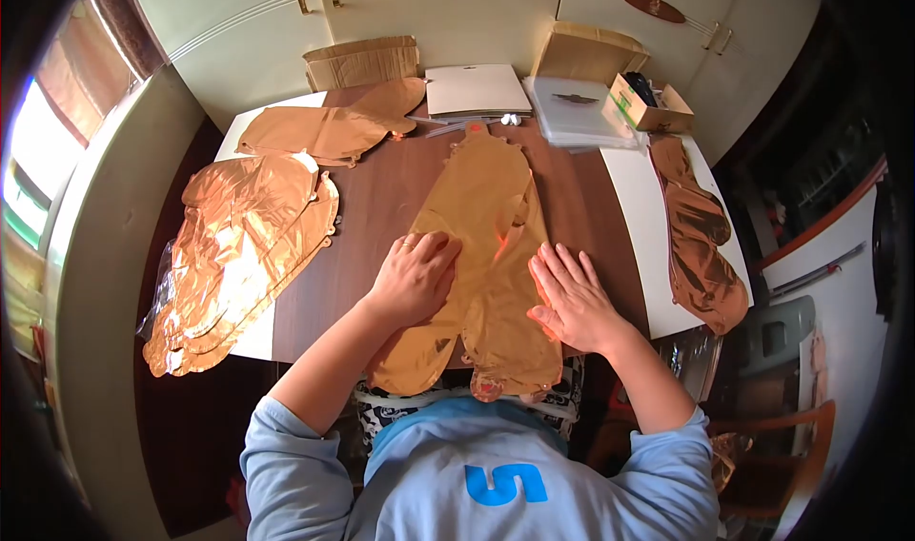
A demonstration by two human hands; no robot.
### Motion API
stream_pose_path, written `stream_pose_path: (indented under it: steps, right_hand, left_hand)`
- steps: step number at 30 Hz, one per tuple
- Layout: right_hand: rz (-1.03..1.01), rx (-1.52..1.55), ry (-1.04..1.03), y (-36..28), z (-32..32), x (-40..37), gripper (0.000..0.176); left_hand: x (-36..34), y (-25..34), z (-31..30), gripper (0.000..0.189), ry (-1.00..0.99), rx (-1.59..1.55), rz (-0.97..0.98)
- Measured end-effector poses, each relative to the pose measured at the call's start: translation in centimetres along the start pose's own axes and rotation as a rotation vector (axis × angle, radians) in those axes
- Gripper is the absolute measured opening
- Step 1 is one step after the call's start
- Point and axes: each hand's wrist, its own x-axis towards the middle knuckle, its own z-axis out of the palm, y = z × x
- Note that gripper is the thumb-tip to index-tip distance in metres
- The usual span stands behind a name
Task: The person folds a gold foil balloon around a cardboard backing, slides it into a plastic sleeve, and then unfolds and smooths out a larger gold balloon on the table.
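A flat gold foil balloon (486,198) lies lengthwise in front of me, its near end reaching the table's front edge. My left hand (415,276) is on its left side, with the fingers curled down onto the foil; the fingertips are partly hidden. On the opposite side, my right hand (575,298) rests with its fingers stretched out at the foil's right edge. Creases and a reddish reflection show near the middle of the balloon.
More foil balloons (243,231) are stacked at the left, another (334,126) lies at the back left, and a folded one (694,231) lies at the right. White card sheets (477,90), clear plastic sleeves (577,112) and a small box (658,112) stand along the back.
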Motion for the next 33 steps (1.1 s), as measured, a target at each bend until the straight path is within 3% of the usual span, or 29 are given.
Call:
stream_pose_path:
  steps: [5,8,11,12,13,15,16,18,19,22,23,26,28,29,33]
  right_hand:
    - [0.008,-0.004,-0.015,-0.1,0.0,0.0,0.075]
    - [0.003,-0.015,-0.019,-0.1,0.0,0.0,0.075]
    - [-0.01,-0.026,-0.011,0.0,0.0,0.0,0.075]
    - [-0.016,-0.03,-0.008,0.0,0.0,0.0,0.075]
    - [-0.013,-0.023,-0.011,0.0,0.1,0.0,0.075]
    - [-0.012,-0.011,-0.011,-0.1,0.0,0.0,0.075]
    - [-0.016,-0.016,-0.002,0.0,-0.1,0.1,0.075]
    - [-0.028,-0.023,0.004,-0.1,-0.1,0.1,0.075]
    - [-0.031,-0.017,0.0,-0.2,-0.3,0.1,0.074]
    - [-0.044,-0.011,-0.007,-0.1,-0.3,0.2,0.073]
    - [-0.05,-0.012,-0.007,-0.1,-0.3,0.2,0.073]
    - [-0.047,-0.014,-0.013,-0.1,-0.5,0.3,0.073]
    - [-0.022,-0.016,-0.039,-0.5,-0.8,0.4,0.074]
    - [-0.016,-0.011,-0.042,-0.6,-0.8,0.4,0.074]
    - [-0.041,-0.014,-0.015,-0.3,-0.5,0.3,0.075]
  left_hand:
    - [-0.5,-0.5,0.2,0.037,0.021,-0.12,-0.034]
    - [-1.8,1.6,-3.2,0.037,0.047,-0.192,-0.156]
    - [-6.4,4.4,-5.7,0.01,0.144,-0.279,-0.201]
    - [-7.1,6.9,-7.7,0.004,0.214,-0.356,-0.435]
    - [-9.3,8.1,-7.9,0.006,0.226,-0.349,-0.522]
    - [-13.1,9.6,-7.3,0.021,0.188,-0.449,-0.81]
    - [-16.8,9.2,-5.6,0.024,0.097,-0.638,-1.127]
    - [-16.7,9.2,-5.8,0.031,0.044,-1.199,-1.521]
    - [-16.3,9.3,-6.0,0.033,0.022,-1.288,-1.616]
    - [-15.0,9.8,-5.3,0.043,0.245,-1.367,-1.275]
    - [-14.6,9.9,-5.0,0.029,0.288,-1.351,-1.201]
    - [-9.0,9.2,-6.6,0.019,0.172,-0.436,-0.212]
    - [-4.9,9.2,-6.4,0.021,0.119,-0.58,0.0]
    - [-3.9,9.1,-5.5,0.012,0.029,-0.739,-0.004]
    - [-1.8,7.9,-2.5,0.019,-0.183,-0.697,0.194]
